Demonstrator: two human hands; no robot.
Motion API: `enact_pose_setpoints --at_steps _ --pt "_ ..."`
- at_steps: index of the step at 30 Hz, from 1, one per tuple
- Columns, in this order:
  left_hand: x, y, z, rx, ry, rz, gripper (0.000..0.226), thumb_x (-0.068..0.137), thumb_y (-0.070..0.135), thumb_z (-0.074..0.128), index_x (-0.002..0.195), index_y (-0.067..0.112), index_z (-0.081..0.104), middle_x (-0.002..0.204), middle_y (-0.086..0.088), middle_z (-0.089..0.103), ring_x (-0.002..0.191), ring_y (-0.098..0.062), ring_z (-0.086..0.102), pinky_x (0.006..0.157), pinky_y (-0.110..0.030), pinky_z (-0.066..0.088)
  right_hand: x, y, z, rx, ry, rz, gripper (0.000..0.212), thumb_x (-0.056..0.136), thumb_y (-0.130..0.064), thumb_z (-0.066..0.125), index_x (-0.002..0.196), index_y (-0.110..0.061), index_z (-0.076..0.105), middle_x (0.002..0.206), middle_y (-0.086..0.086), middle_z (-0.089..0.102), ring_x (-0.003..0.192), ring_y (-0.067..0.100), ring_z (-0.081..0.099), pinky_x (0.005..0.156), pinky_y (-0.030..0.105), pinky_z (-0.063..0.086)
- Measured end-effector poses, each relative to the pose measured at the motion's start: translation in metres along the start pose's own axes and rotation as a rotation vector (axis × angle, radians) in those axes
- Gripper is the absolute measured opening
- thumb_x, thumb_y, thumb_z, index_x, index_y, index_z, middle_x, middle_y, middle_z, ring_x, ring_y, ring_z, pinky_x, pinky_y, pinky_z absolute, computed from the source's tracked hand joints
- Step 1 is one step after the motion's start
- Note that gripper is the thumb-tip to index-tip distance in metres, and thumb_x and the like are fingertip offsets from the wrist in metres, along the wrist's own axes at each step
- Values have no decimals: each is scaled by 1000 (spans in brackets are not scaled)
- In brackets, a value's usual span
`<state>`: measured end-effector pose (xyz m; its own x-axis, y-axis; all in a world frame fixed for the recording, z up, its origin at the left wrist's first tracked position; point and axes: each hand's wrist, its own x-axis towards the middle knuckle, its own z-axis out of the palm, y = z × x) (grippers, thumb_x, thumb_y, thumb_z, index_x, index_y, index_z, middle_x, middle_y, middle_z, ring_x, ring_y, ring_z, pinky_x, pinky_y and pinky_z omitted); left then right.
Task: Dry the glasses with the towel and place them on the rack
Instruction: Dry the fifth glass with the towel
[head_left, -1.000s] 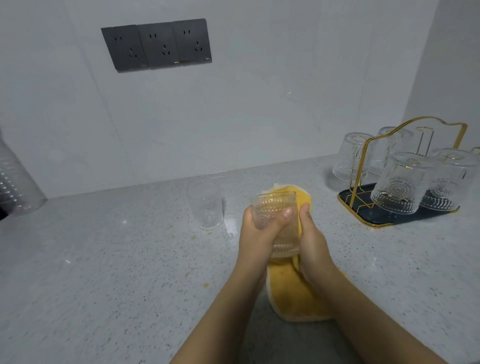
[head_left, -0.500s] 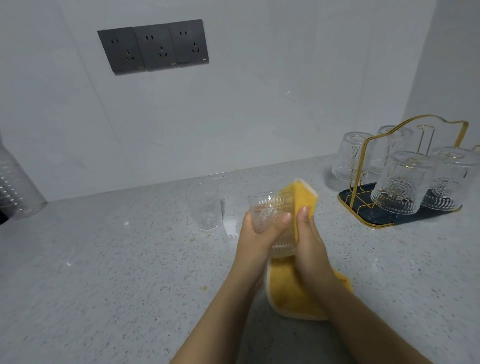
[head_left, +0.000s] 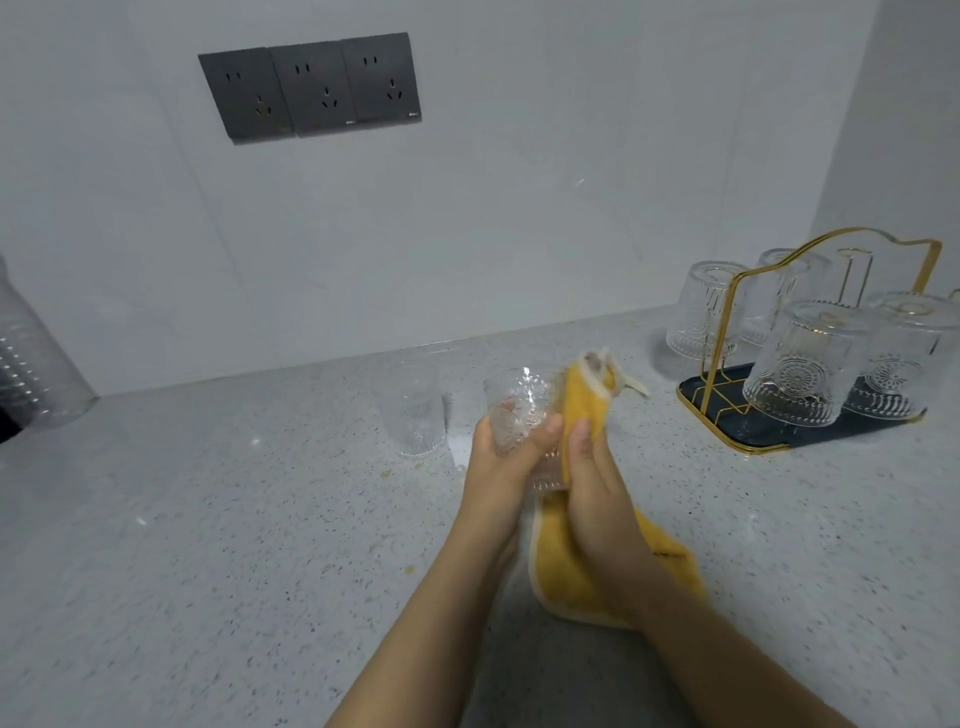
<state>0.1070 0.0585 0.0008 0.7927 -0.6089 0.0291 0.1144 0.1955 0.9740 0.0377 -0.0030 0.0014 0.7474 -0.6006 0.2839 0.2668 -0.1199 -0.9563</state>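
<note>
The left hand (head_left: 498, 462) is gripping a patterned glass (head_left: 522, 410) above the middle of the speckled tabletop (head_left: 208, 545), its grip clamped on the glass with the thumb wrapping across the near side. The right hand (head_left: 597, 488) is pressing a yellow towel (head_left: 584, 410) against the right side of that glass, its grip clamped on the cloth; the towel's lower part is hanging beneath the wrist. A second glass (head_left: 410, 410) is standing upright just left of the held one, apart from it. At the far right, a gold wire rack (head_left: 727, 374) on a dark tray is carrying four upturned glasses (head_left: 800, 364). Three dark wall sockets (head_left: 311, 88) are sitting on the far wall.
</note>
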Motion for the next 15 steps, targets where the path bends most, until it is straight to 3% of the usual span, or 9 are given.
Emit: enact_pose_setpoints --at_steps 2,4,5,7,9,10,12,14,15 --pt "-1 -4 6 -88 -55 -9 66 73 31 82 131 19 53 120 -7 71 104 -21 71 79 -31 59 10 3 -8 69 67 185 71 80 -68 23 138 -32 41 136 -7 50 126 12 47 108 35 36" --pt "-1 -3 6 -76 -74 13 60 78 31 77 132 17 54 120 -7 71 105 -19 71 77 -27 58 11 4 -12 52 106 250 80 74 -72 24 139 -29 41 138 -1 50 127 19 47 109 44 35" --pt "0 -2 5 -31 -81 32 58 80 36 73 132 19 55 123 -5 69 107 -16 70 78 -24 57 8 1 -12 35 101 227 78 75 -70 24 140 -29 39 140 -2 48 128 18 45 110 42 34" --pt "3 4 2 104 -26 79 62 84 49 69 138 25 51 139 6 57 120 -7 60 86 -17 51 -2 -1 -8 -12 47 133 68 82 -61 23 142 -32 33 143 -10 42 130 4 39 110 23 28" --pt "4 4 -2 195 46 78 76 86 56 63 151 29 34 148 19 32 133 -1 38 104 -21 36 -8 1 -1 -98 -16 -10 47 92 -54 23 137 -43 24 144 -24 31 128 -18 28 103 2 21" --pt "5 4 -3 204 59 65 83 84 61 63 152 27 31 150 18 31 135 -3 36 111 -27 32 -8 2 2 -160 -29 -59 38 95 -50 24 133 -48 21 142 -30 25 127 -24 20 100 -3 16" --pt "6 0 -4 173 63 48 96 69 73 67 146 21 41 148 2 48 131 -13 51 111 -40 41 -3 4 3 -215 -11 -109 34 96 -43 25 129 -51 22 140 -33 22 130 -22 16 100 -4 14" --pt "4 0 -3 144 53 40 100 58 72 78 138 21 47 135 -1 59 117 -12 62 98 -32 53 4 7 0 -156 21 -63 42 95 -51 22 135 -42 30 139 -28 33 130 -14 28 99 1 23" --pt "3 0 -1 129 46 34 97 56 65 83 136 22 48 131 0 62 112 -10 65 92 -26 56 8 7 -4 -86 41 23 59 88 -60 22 140 -35 33 140 -21 37 130 -5 33 101 8 28"
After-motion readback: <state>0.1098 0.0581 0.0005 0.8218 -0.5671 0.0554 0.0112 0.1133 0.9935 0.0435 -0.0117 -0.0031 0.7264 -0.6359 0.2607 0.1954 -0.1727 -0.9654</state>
